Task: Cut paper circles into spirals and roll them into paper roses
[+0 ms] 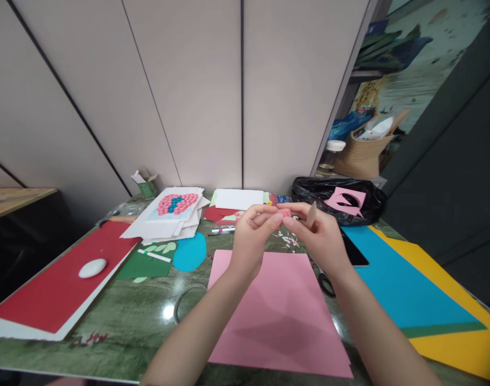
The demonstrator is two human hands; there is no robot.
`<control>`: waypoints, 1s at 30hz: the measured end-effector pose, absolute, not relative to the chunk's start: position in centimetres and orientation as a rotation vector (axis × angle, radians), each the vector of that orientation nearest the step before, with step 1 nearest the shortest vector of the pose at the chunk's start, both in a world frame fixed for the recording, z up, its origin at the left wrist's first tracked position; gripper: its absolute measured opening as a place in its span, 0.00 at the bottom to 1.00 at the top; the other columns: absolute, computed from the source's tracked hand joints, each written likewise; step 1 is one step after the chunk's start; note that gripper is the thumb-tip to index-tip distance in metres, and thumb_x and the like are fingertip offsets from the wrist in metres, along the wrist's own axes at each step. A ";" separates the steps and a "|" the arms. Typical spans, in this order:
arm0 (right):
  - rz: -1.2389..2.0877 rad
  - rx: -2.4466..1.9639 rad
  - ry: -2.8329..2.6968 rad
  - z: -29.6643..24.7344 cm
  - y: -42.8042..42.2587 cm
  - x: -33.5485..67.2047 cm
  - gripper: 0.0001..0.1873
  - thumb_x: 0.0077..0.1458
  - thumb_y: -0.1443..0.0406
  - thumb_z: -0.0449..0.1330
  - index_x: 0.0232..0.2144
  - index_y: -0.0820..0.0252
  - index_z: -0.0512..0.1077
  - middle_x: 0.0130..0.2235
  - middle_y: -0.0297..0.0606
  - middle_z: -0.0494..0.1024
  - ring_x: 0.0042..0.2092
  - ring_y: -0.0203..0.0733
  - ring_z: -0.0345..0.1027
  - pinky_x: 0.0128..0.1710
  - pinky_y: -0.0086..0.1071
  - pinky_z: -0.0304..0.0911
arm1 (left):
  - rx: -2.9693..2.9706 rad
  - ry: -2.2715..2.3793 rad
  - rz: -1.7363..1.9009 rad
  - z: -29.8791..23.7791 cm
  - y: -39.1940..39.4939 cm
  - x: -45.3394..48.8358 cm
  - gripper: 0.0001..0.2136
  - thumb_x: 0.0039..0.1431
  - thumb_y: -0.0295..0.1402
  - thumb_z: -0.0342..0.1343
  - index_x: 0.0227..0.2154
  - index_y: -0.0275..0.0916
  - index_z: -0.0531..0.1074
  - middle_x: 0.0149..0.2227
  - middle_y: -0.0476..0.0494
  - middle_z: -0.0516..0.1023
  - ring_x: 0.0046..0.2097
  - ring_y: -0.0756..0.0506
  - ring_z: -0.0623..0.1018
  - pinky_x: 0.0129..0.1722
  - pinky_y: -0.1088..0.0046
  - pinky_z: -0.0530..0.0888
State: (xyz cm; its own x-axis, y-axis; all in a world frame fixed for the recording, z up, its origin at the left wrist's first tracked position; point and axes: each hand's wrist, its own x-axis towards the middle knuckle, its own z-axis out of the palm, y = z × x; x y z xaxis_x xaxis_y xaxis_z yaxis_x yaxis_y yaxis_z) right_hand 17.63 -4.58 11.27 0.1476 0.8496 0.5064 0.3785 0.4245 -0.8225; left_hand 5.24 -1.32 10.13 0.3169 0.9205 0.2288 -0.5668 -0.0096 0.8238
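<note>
A: And there it is, a small pink piece, up in the air beyond the far edge of the pink sheet! Both hands are on it.

B: They are. The left hand pinches from one side, thumb and fingers together on it; the right hand meets it from the other, its thumb right against the piece.

A: What's it like to handle, would you say?

B: Light, I'd judge, next to no weight. Probably soft too, paper or something like clay; it's too small and too covered by fingers to tell which.

A: So a gentle pinch?

B: Fingertips only, I'd say, at the outer edges. Squeeze the middle and it likely dents or creases. Slipping looks less of a worry than crushing.

A: And that pale pointed thing poking up at the right hand?

B: It seems lodged between the fingers, though I can't tell what it's made of. It could get in the way of a fine pinch.

A: Scissors just right of the sheet, a ring just left, and neither hand touches them!
</note>
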 end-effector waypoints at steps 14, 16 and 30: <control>0.350 -1.199 -1.433 10.3 -4.7 17.4 0.12 0.54 0.58 0.58 0.39 0.56 0.75 0.35 0.35 0.78 0.40 0.44 0.72 0.37 0.35 0.66 | 1.117 0.514 1.421 9.9 -2.4 5.9 0.06 0.52 0.31 0.60 0.33 0.40 0.72 0.37 0.45 0.80 0.42 0.46 0.78 0.43 0.71 0.71; 0.324 -1.213 -1.427 10.3 -4.7 17.3 0.13 0.54 0.58 0.58 0.40 0.56 0.75 0.36 0.36 0.78 0.40 0.44 0.71 0.37 0.35 0.66 | 1.124 0.510 1.430 10.0 -2.4 5.9 0.05 0.52 0.31 0.59 0.33 0.40 0.72 0.37 0.44 0.80 0.42 0.46 0.78 0.43 0.70 0.71; 0.487 -1.180 -1.463 11.1 -4.5 18.0 0.16 0.58 0.56 0.53 0.42 0.56 0.73 0.37 0.38 0.77 0.45 0.45 0.70 0.40 0.36 0.65 | 0.973 0.490 1.249 10.1 -1.0 5.3 0.09 0.47 0.33 0.63 0.32 0.39 0.73 0.29 0.48 0.79 0.34 0.51 0.78 0.35 0.76 0.71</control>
State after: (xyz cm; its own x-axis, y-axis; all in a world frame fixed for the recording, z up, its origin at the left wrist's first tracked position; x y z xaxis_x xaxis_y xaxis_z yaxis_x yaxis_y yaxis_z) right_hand 18.00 -4.47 11.07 0.1407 0.8575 0.4948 0.3904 0.4112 -0.8237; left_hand 5.34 -1.02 10.13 0.2882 0.9394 0.1858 -0.5619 0.0087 0.8272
